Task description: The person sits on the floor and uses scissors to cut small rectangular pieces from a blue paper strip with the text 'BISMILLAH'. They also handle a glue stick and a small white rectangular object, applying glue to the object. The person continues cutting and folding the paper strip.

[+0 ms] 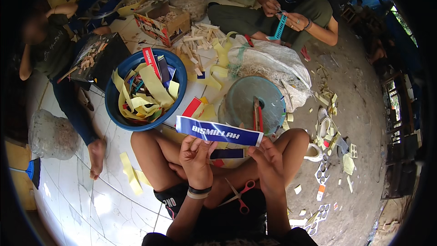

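A blue sticker strip (223,133) with white lettering and a white edge is stretched between my two hands, above my crossed legs. My left hand (196,158) pinches its lower edge left of the middle. At the right end, my right hand (267,159) grips it between thumb and fingers. Scissors (240,196) with red handles lie partly spread on my lap. Below the held strip, a second dark blue strip (227,154) shows beside a bit of red. A round greenish lid or tub (248,92) in front of me bears a red-handled tool (258,117).
A blue basin (110,105) of yellow backing paper and sticker strips stands at front left. Beyond lie wooden pieces (200,41), a carton (170,34) and a white sack (291,77). One person holds a teal strip (280,28); another sits left. Scraps litter the right floor.
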Tool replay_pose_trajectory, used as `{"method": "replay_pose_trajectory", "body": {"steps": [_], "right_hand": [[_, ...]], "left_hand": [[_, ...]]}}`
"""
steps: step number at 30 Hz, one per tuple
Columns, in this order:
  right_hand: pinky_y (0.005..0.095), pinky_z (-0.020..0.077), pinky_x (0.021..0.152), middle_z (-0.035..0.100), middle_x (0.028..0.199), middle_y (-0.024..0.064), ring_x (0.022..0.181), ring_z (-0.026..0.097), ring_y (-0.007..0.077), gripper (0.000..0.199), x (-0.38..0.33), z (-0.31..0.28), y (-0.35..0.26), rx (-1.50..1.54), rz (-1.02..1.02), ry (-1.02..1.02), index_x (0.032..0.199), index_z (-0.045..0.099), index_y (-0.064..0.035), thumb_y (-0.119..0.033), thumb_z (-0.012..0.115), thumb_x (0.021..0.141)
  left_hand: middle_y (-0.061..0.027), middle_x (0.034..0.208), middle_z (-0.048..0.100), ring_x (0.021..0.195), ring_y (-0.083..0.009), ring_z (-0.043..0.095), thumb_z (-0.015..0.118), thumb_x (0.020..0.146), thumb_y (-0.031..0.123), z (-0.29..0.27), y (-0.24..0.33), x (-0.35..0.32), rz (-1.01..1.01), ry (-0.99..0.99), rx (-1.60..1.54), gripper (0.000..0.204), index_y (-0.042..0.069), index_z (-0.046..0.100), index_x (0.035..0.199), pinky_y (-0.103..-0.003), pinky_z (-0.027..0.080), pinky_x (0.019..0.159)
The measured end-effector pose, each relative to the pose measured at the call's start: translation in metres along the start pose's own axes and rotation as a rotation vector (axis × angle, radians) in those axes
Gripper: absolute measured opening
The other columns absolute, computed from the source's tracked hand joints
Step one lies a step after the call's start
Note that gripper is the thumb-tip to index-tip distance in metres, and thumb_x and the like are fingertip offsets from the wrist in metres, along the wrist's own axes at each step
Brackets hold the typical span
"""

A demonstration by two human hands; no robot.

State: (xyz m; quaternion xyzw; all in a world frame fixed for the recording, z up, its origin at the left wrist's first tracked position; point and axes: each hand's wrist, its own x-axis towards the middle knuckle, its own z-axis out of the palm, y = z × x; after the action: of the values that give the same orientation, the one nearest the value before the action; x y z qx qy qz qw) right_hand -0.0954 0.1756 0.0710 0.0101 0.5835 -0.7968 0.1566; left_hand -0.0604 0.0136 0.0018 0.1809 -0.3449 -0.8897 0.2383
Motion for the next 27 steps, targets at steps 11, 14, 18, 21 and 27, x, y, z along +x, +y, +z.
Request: {"method": "replay_pose_trajectory", "body": {"steps": [11,14,18,21,27], "right_hand": [[0.0262,0.0507,0.097,0.071,0.114,0.0081,0.104,0.067,0.0099,0.026,0.008,-0.003,0.006,0.03,-0.097,0.11,0.124,0.057,0.0018,-0.003,0.066,0.101],[0.031,0.0531,0.096,0.071,0.116,0.0059,0.106,0.067,0.0121,0.026,0.011,-0.007,0.011,-0.001,-0.144,0.089,0.126,0.059,-0.0016,-0.006,0.066,0.101],[0.0293,0.0542,0.094,0.073,0.11,0.0048,0.101,0.069,0.011,0.024,0.014,-0.01,0.017,-0.023,-0.172,0.136,0.122,0.06,-0.0022,-0.004,0.067,0.1],[0.0286,0.0551,0.091,0.073,0.107,0.0044,0.1,0.069,0.0107,0.02,0.015,-0.009,0.018,-0.021,-0.182,0.165,0.119,0.061,-0.0026,-0.004,0.067,0.1],[0.0273,0.0569,0.086,0.073,0.105,0.004,0.096,0.069,0.01,0.015,0.016,-0.007,0.015,-0.028,-0.178,0.205,0.114,0.063,-0.0031,-0.005,0.068,0.1]], "left_hand": [[-0.007,0.122,0.071,0.11,-0.0177,0.07,0.062,0.101,-0.002,0.009,0.006,-0.002,0.005,-0.032,-0.061,0.032,0.005,0.056,0.131,-0.035,0.058,0.098],[-0.007,0.119,0.071,0.11,-0.0193,0.07,0.061,0.101,-0.001,0.01,0.009,-0.004,0.024,-0.065,-0.096,0.032,0.003,0.057,0.132,-0.037,0.059,0.098],[-0.0054,0.12,0.069,0.111,-0.0206,0.07,0.061,0.102,0.01,0.012,0.017,-0.008,-0.003,-0.106,-0.173,0.03,0.004,0.056,0.132,-0.038,0.056,0.102],[-0.0046,0.121,0.068,0.109,-0.0198,0.07,0.062,0.103,0.016,0.016,0.021,-0.01,-0.038,-0.091,-0.222,0.027,0.004,0.057,0.128,-0.038,0.056,0.102],[-0.0049,0.112,0.071,0.104,-0.0149,0.069,0.065,0.104,0.012,0.028,0.016,-0.008,0.015,-0.016,-0.013,0.024,0.003,0.059,0.125,-0.033,0.058,0.094]]}}
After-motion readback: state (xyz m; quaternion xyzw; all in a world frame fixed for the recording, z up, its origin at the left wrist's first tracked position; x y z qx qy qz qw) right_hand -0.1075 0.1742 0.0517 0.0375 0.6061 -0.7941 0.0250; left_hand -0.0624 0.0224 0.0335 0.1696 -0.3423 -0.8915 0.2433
